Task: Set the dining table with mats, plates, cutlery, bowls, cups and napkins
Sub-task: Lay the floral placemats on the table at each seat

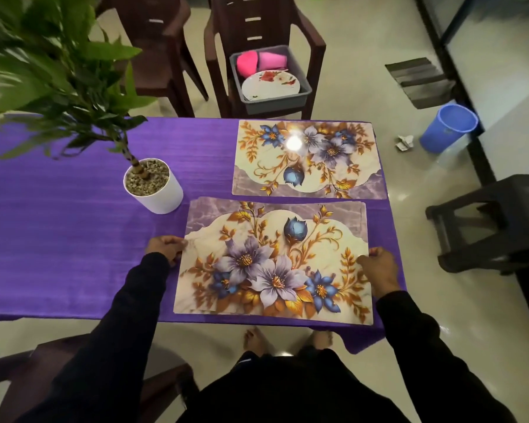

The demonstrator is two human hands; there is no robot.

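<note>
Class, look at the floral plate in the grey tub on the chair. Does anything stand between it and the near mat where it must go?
Yes. The far mat lies flat between the plate and the near mat, and both hands grip the near mat's edges. Nothing tall blocks a lifted path.

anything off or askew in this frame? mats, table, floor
Mostly tidy. The near mat, held at both side edges by the left hand and right hand, looks like a slightly fanned stack: extra edges show along its top and left. The far mat lies flat. A crumpled paper scrap lies on the floor beside the blue bin.
</note>
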